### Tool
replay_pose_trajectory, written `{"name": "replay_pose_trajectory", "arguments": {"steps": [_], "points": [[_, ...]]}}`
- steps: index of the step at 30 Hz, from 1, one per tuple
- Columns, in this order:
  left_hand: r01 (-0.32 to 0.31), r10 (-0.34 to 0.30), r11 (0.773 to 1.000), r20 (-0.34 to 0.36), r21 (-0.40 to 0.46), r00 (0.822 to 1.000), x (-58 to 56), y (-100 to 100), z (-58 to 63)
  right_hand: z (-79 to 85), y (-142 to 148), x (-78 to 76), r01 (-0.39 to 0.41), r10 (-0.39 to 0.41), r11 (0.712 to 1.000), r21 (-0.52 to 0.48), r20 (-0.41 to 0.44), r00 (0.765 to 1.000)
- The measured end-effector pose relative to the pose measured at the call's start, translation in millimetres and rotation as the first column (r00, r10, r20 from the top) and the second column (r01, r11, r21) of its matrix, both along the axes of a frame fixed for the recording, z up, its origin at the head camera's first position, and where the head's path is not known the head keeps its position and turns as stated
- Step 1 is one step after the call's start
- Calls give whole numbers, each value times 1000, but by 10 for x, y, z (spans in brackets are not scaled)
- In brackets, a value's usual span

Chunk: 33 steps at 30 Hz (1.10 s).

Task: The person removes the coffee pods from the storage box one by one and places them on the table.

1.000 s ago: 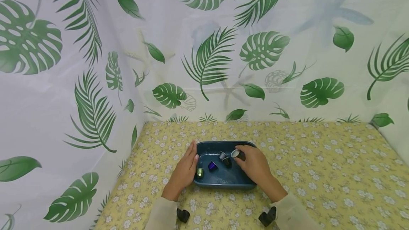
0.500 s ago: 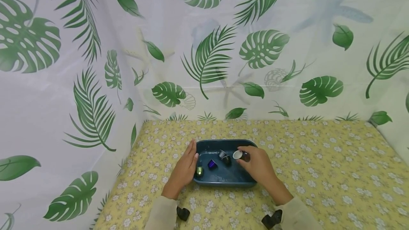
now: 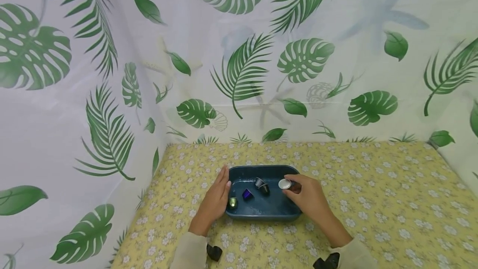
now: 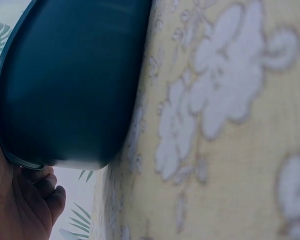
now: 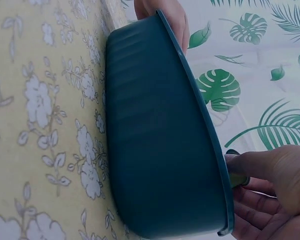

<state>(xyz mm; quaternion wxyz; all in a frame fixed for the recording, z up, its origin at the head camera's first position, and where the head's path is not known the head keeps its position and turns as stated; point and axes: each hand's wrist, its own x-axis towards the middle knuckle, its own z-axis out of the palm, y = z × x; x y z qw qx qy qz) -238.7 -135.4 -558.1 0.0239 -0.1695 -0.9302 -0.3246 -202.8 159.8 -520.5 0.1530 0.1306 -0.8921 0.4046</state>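
My right hand (image 3: 311, 196) pinches a coffee capsule (image 3: 285, 184) between thumb and forefinger over the right end of a dark blue-green tray (image 3: 261, 217). Its pale round lid faces up toward me. In the right wrist view, the capsule's olive-green side (image 5: 237, 179) shows beside the tray rim. My left hand (image 3: 213, 202) holds the tray's left end, thumb at the rim and fingers along the outside. Inside the tray lie a light green capsule (image 3: 233, 202) at the left, a purple capsule (image 3: 247, 194), and a silver capsule (image 3: 259, 182) touching a black capsule (image 3: 264, 189).
The tray stands on a table with a yellow floral cloth (image 3: 373, 202). White sheeting with green leaf prints (image 3: 239, 53) rises behind the table and on its left. Black wrist devices (image 3: 214, 253) sit at both sleeves.
My right hand has drawn the pinched capsule a little to the right, and its lid has turned to face up more. The left hand and the other capsules have stayed in place.
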Motion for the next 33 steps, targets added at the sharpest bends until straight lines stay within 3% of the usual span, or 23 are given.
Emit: {"name": "replay_pose_trajectory", "arguments": {"steps": [18, 26, 33], "points": [[-2, 2, 1000, -1, -27, 1000, -11, -5, -14, -19, 82, 41, -21, 21, 999, -50, 0, 1000], [29, -29, 1000, 3, -8, 1000, -30, 66, -36, 62, 252, 152, 7, -5, 998, -70, 34, 999], [-5, 4, 999, -9, -32, 1000, -9, 14, -23, 66, 311, 209, 12, -11, 997, -73, 9, 1000]]}}
